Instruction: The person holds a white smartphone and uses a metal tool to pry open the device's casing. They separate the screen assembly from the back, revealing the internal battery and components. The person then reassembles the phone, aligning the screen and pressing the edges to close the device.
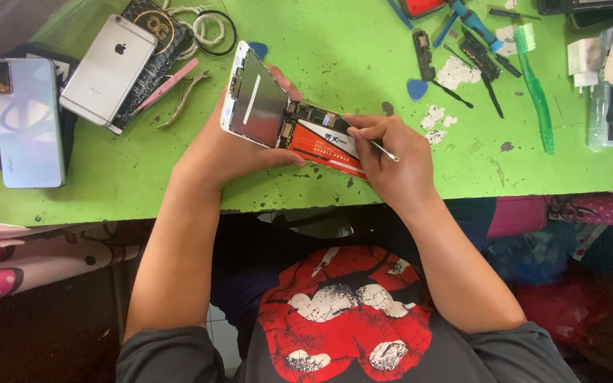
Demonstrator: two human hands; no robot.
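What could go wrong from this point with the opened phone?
1. The right hand holds a thin metal tool by the orange battery; a slip might puncture it.
2. The left hand props the opened phone tilted off the green table; it may slip.

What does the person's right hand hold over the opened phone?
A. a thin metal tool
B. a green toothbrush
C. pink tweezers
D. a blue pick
A: the right hand pinches a thin metal tool at the opened phone, which the left hand holds.
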